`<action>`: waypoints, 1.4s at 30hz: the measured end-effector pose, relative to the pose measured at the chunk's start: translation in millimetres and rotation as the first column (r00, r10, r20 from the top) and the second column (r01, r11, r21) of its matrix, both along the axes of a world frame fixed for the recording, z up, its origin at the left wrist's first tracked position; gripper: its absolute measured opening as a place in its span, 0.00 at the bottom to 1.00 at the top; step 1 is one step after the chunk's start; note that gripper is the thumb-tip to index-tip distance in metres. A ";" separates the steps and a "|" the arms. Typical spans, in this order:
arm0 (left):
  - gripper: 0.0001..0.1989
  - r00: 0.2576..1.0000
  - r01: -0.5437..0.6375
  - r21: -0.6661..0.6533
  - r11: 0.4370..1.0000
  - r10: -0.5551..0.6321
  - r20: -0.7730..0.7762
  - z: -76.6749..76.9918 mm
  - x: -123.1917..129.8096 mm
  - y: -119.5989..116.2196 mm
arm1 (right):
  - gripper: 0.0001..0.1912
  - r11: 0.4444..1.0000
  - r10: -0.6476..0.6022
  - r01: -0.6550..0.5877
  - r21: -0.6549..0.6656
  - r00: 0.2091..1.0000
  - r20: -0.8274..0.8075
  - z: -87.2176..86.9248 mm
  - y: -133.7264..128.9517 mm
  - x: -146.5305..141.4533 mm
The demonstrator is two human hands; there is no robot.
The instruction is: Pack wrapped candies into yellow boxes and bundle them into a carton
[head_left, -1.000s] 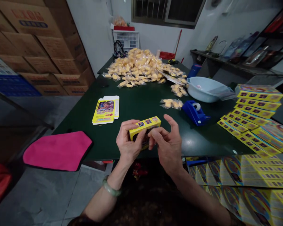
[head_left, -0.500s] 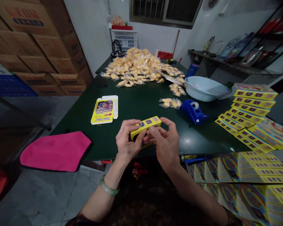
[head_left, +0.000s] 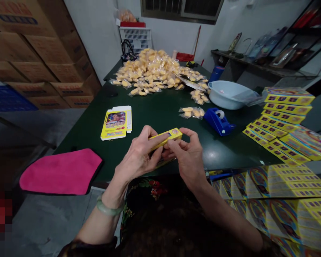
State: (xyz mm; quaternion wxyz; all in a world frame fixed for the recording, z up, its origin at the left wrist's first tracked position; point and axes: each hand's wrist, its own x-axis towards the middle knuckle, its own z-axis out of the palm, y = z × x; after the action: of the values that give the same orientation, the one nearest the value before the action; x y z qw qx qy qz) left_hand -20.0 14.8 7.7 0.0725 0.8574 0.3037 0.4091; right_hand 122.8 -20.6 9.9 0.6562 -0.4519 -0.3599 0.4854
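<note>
Between my hands, near the table's front edge, is a small yellow printed box [head_left: 177, 134], its narrow side facing up. My left hand [head_left: 140, 151] is closed on the box's left end, with a finger lying along the top side. My right hand [head_left: 189, 153] grips the right end, thumb against the near edge and fingers curled round it. The palms hide much of the box. Beyond it lie clear packets of yellow pieces [head_left: 192, 112] and a blue tape dispenser [head_left: 218, 121]. A flat yellow carton [head_left: 116, 122] lies to the left.
A large heap of packets [head_left: 157, 67] covers the back of the green table [head_left: 149, 107]. On the right are a pale blue basin [head_left: 231, 94] and stacked yellow boxes [head_left: 286, 107], with more cartons [head_left: 273, 185] below. A pink cloth-like piece [head_left: 61, 171] juts past the left edge.
My left hand has shifted its hold, its finger now stretched along the box's top side and its wrist farther left. The right hand keeps nearly the same grip. The view has moved slightly.
</note>
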 end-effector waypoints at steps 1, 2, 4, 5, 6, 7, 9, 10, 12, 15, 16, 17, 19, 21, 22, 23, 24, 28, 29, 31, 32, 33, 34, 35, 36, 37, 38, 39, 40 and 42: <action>0.18 1.000 0.003 -0.023 1.000 -0.003 -0.003 1.1 0.1 -0.1 | 0.25 1.000 0.007 -0.007 0.002 1.000 0.020 -2.1 1.0 1.3; 0.19 1.000 0.005 -0.045 0.999 -0.005 -0.002 1.6 0.4 -0.2 | 0.26 1.000 0.013 -0.013 -0.003 0.999 0.039 -5.5 2.0 2.3; 0.21 1.000 0.007 -0.074 0.997 -0.006 0.009 1.0 1.3 0.4 | 0.27 0.999 0.026 -0.023 -0.034 0.998 0.064 -16.9 3.6 3.1; 0.21 1.000 0.004 -0.075 0.997 -0.002 0.018 0.3 1.6 1.5 | 0.27 0.997 0.041 -0.036 -0.064 0.997 0.071 -24.8 4.2 3.1; 0.21 1.000 -0.001 -0.069 0.998 0.003 0.026 -0.5 1.5 3.3 | 0.27 0.994 0.063 -0.055 -0.099 0.995 0.078 -33.7 4.6 3.1; 0.21 0.999 -0.006 -0.060 0.998 0.008 0.035 -1.1 1.1 6.0 | 0.26 0.988 0.092 -0.079 -0.134 0.991 0.093 -43.1 4.5 3.6; 0.19 0.998 -0.023 -0.059 0.998 0.026 0.055 -1.8 -0.9 13.7 | 0.22 0.977 0.146 -0.108 -0.184 0.968 0.203 -60.9 2.4 7.6; 0.17 0.996 -0.045 -0.077 0.996 0.051 0.076 -1.8 -2.4 18.5 | 0.21 0.980 0.144 -0.089 -0.179 0.935 0.325 -68.3 0.0 11.5; 0.15 0.974 -0.124 -0.162 0.979 0.151 0.170 -2.1 -5.4 28.9 | 0.22 0.998 0.055 -0.014 -0.067 0.749 0.661 -78.5 -7.8 22.9; 0.14 0.865 -0.177 -0.475 0.862 0.366 0.342 -6.6 -6.1 43.2 | 0.32 0.970 -0.216 -0.060 0.236 0.229 0.949 -82.3 -22.8 43.9; 0.13 0.828 -0.139 -0.604 0.785 0.427 0.363 -9.9 -4.6 47.1 | 0.32 0.944 -0.292 -0.127 0.303 0.097 0.951 -80.8 -26.9 50.5; 0.13 0.808 -0.086 -0.710 0.699 0.466 0.361 -14.2 -2.3 50.5 | 0.32 0.913 -0.362 -0.197 0.357 0.015 0.932 -77.9 -29.9 56.5; 0.12 0.812 0.002 -0.831 0.557 0.484 0.326 -24.8 3.3 56.2 | 0.28 0.831 -0.479 -0.327 0.449 -0.013 0.878 -68.1 -32.1 66.6; 0.13 0.847 0.031 -0.867 0.498 0.447 0.287 -35.7 7.9 61.5 | 0.23 0.735 -0.524 -0.470 0.488 0.062 0.849 -54.3 -30.1 74.7; 0.14 0.863 0.029 -0.870 0.492 0.427 0.270 -40.1 9.2 64.1 | 0.21 0.690 -0.513 -0.542 0.479 0.101 0.853 -46.7 -28.3 77.9; 0.15 0.874 0.020 -0.873 0.488 0.415 0.252 -43.4 9.9 66.5 | 0.19 0.651 -0.488 -0.606 0.457 0.128 0.864 -39.2 -26.1 80.5; 0.15 0.880 0.001 -0.870 0.493 0.412 0.235 -45.1 10.2 68.2 | 0.18 0.619 -0.463 -0.653 0.436 0.145 0.874 -32.2 -23.5 82.4; 0.23 0.816 -0.190 -0.744 0.641 0.524 0.243 -36.8 12.9 58.4 | 0.14 0.688 -0.396 -0.553 0.470 0.257 0.882 -10.5 -8.7 82.9; 0.27 0.800 -0.267 -0.635 0.725 0.534 0.273 -32.3 14.8 50.2 | 0.13 0.744 -0.355 -0.473 0.473 0.320 0.878 -5.8 -3.6 81.7; 0.36 0.862 -0.375 -0.234 0.897 0.430 0.269 -24.1 19.7 29.6 | 0.14 0.873 -0.194 -0.315 0.373 0.478 0.857 3.5 7.6 79.3; 0.42 0.933 -0.309 -0.076 0.948 0.318 0.167 -21.4 22.2 19.1 | 0.17 0.924 -0.076 -0.271 0.272 0.566 0.821 7.6 13.7 78.6; 0.47 0.970 -0.242 -0.007 0.970 0.242 0.030 -20.1 24.4 10.0 | 0.20 0.953 0.045 -0.257 0.162 0.647 0.761 10.8 20.3 78.5; 0.50 0.974 -0.213 0.010 0.977 0.213 -0.074 -20.4 26.0 3.1 | 0.22 0.959 0.160 -0.278 0.063 0.710 0.686 12.5 27.7 79.2; 0.52 0.968 -0.215 -0.009 0.977 0.212 -0.137 -22.1 26.6 -1.1 | 0.24 0.945 0.266 -0.328 -0.010 0.747 0.609 12.2 36.5 81.0; 0.52 0.957 -0.250 -0.041 0.967 0.241 -0.161 -24.9 26.1 -2.6 | 0.25 0.920 0.350 -0.389 -0.049 0.759 0.549 9.8 47.2 83.9; 0.51 0.946 -0.300 -0.074 0.951 0.287 -0.148 -28.4 24.4 -1.9 | 0.26 0.902 0.388 -0.428 -0.053 0.751 0.534 5.0 60.2 88.0; 0.51 0.937 -0.342 -0.109 0.933 0.330 -0.116 -32.3 21.8 0.5 | 0.25 0.904 0.370 -0.424 -0.046 0.728 0.577 -1.9 75.7 93.1; 0.50 0.927 -0.373 -0.141 0.917 0.365 -0.081 -36.1 18.5 3.5 | 0.24 0.922 0.315 -0.385 -0.041 0.684 0.658 -10.5 93.6 98.9; 0.50 0.919 -0.393 -0.167 0.904 0.391 -0.048 -39.5 14.9 6.6 | 0.25 0.961 0.185 -0.277 -0.014 0.601 0.777 -20.3 113.4 105.1; 0.51 0.912 -0.402 -0.218 0.889 0.411 -0.006 -44.8 8.4 10.6 | 0.38 0.999 -0.042 0.020 0.038 0.255 0.966 -40.5 155.9 116.6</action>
State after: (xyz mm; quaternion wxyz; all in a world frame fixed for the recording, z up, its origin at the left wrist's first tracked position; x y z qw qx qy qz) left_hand -11.6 25.4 -37.1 0.0834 0.7536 0.5172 0.3971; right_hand 239.4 135.2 -30.6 0.3138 -0.6551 -0.6810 0.0928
